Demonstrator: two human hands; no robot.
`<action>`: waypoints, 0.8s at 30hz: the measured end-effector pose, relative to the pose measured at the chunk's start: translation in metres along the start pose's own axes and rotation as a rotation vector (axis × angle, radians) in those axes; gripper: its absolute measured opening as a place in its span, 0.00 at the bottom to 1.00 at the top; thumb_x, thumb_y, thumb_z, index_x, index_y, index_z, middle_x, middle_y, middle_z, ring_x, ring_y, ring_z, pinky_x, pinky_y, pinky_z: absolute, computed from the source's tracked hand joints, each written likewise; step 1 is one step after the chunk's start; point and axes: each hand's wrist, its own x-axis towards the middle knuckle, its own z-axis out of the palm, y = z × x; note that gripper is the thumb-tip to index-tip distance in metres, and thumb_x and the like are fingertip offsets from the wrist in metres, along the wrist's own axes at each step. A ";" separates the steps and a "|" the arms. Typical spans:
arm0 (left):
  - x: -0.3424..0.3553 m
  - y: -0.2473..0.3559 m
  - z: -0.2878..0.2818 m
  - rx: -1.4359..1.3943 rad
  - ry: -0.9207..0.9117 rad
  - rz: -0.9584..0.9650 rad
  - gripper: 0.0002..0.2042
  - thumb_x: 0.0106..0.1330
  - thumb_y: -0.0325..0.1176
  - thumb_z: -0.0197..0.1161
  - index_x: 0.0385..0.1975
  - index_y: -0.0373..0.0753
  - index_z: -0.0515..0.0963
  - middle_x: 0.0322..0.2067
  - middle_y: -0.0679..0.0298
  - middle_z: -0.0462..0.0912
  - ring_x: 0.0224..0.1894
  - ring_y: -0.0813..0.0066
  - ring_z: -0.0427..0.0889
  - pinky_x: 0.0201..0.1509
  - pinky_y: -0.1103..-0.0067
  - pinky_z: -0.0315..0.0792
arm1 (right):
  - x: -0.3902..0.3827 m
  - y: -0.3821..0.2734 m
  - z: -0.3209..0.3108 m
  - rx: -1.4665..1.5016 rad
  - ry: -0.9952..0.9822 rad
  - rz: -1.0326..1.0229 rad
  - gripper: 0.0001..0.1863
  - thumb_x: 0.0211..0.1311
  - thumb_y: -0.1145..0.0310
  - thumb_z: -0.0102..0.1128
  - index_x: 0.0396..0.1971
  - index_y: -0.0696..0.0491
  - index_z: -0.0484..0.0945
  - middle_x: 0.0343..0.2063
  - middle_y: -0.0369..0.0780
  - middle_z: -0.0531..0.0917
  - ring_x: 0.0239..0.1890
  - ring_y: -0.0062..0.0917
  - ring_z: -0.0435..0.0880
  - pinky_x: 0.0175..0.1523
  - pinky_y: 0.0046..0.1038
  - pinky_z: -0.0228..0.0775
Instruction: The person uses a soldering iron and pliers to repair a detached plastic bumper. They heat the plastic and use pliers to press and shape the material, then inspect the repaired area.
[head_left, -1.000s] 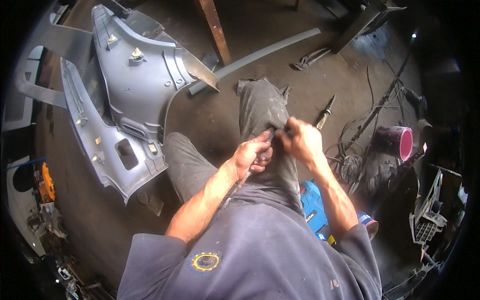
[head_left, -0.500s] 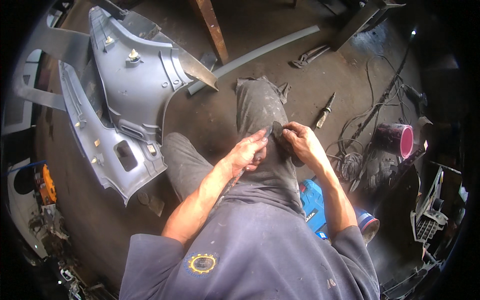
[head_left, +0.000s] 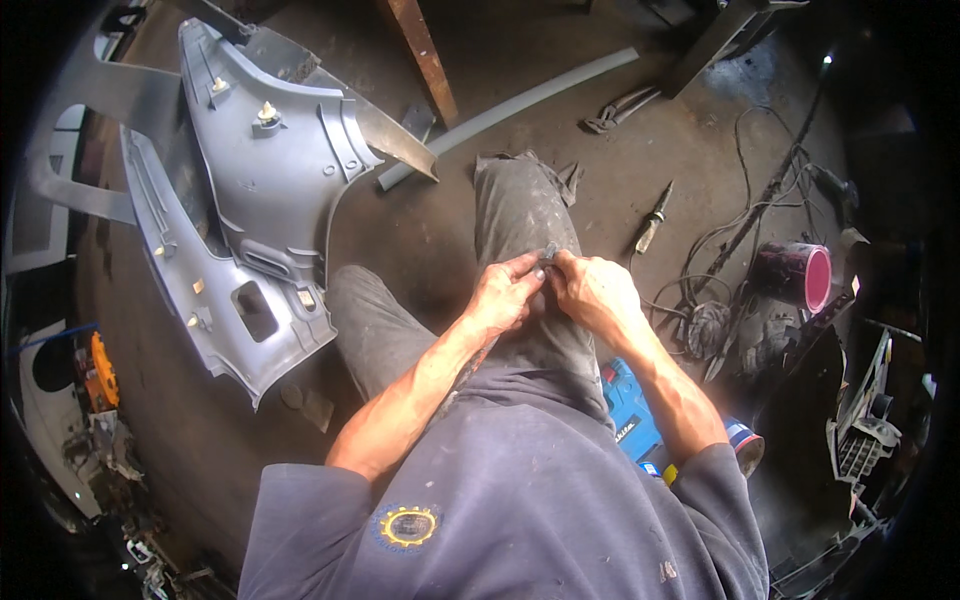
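Observation:
Both hands meet over my right grey trouser leg. My left hand is closed around a narrow tool, whose shaft shows partly below it along my forearm. My right hand is pinched at the fingertips, touching a small grey piece between the two thumbs; its shape and whatever lies under the right fingers are too hidden to make out. A knife-like tool with a pale handle lies on the floor just beyond the right hand.
Grey moulded panels stand at left. A long strip, pliers and cables lie on the floor. A pink-rimmed can, blue tool case, rusty post and scrap parts surround me.
My hands have come closer together at the fingertips. The dark flat piece visible by my right fingers half a second ago is now mostly covered by that hand.

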 end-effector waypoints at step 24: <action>0.003 0.006 -0.002 -0.107 0.014 -0.088 0.24 0.71 0.37 0.57 0.66 0.43 0.66 0.21 0.70 0.75 0.14 0.90 0.62 0.15 0.89 0.55 | 0.024 0.008 -0.006 -0.079 -0.044 0.018 0.14 0.63 0.60 0.54 0.29 0.56 0.79 0.20 0.52 0.82 0.26 0.48 0.84 0.35 0.44 0.76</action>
